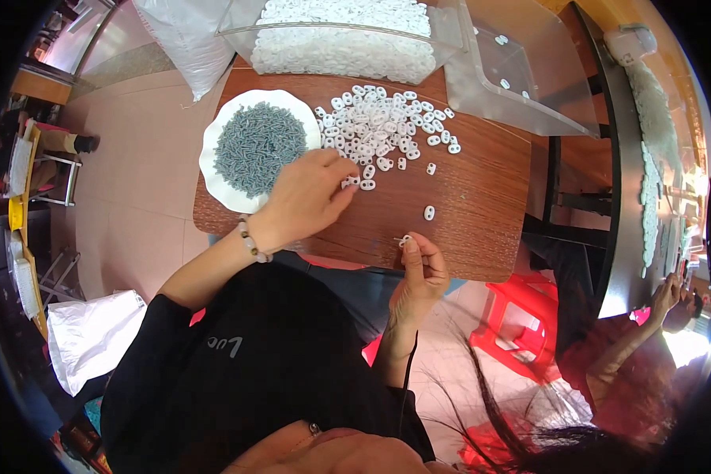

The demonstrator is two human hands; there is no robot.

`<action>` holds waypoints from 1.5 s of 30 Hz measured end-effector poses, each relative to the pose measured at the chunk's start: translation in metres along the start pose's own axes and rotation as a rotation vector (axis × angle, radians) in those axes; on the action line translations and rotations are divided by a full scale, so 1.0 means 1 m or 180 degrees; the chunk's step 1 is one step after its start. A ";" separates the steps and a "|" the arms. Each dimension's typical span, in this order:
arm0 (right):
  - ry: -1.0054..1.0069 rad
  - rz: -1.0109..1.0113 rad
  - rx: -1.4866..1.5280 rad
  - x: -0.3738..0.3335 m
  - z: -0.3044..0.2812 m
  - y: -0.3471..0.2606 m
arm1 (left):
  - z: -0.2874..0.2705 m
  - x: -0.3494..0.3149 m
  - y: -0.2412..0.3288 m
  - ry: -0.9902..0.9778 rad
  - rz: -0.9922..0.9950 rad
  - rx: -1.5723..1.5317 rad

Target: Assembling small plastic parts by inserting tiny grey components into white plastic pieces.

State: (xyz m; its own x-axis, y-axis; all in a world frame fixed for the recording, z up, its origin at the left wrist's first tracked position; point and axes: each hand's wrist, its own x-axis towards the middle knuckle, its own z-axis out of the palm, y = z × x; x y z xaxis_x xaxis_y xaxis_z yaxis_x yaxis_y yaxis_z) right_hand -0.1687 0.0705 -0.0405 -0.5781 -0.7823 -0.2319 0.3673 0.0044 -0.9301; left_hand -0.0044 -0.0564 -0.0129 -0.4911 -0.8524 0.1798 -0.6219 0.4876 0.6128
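My left hand [312, 197], wearing a beaded bracelet, reaches over the table to the near edge of a pile of small white oval plastic pieces [375, 122], each with two holes. Its thumb and forefinger close around one white piece [351, 182]; the other fingers curl out of sight. At the table's front edge, my right hand [423, 272] pinches another white two-hole piece [405, 239], with a thin pin-like bit sticking out of it. One loose white piece [429, 212] lies just beyond the right hand. Left of the pile, a white scalloped plate [211, 162] holds many small grey-blue screw-like parts [259, 146].
A clear bin [344, 47] full of white pieces stands at the table's back. Beside it, another clear bin [513, 71] is tilted with a few pieces inside. A white sack [186, 43] is at the back left, a red stool [517, 328] at right. Another person [632, 355] works at a side table.
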 end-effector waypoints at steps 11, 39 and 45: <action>0.0050 -0.0127 -0.0089 0.004 -0.010 -0.002 | 0.039 0.009 0.004 -0.0406 0.0233 0.0183; 0.0056 -0.0040 -0.0067 0.008 -0.014 -0.005 | 0.054 -0.006 0.015 -0.0065 0.0136 -0.0210; 0.0033 -0.0073 -0.0207 0.008 -0.017 -0.001 | 0.049 -0.007 0.022 -0.0488 0.0539 -0.0420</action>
State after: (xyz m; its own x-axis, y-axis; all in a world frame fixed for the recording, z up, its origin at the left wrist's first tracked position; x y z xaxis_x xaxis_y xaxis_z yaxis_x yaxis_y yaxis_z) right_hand -0.1862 0.0747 -0.0466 -0.5934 -0.7762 -0.2131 0.3061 0.0272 -0.9516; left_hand -0.0443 -0.0305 -0.0388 -0.6742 -0.7173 0.1758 -0.4431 0.5834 0.6807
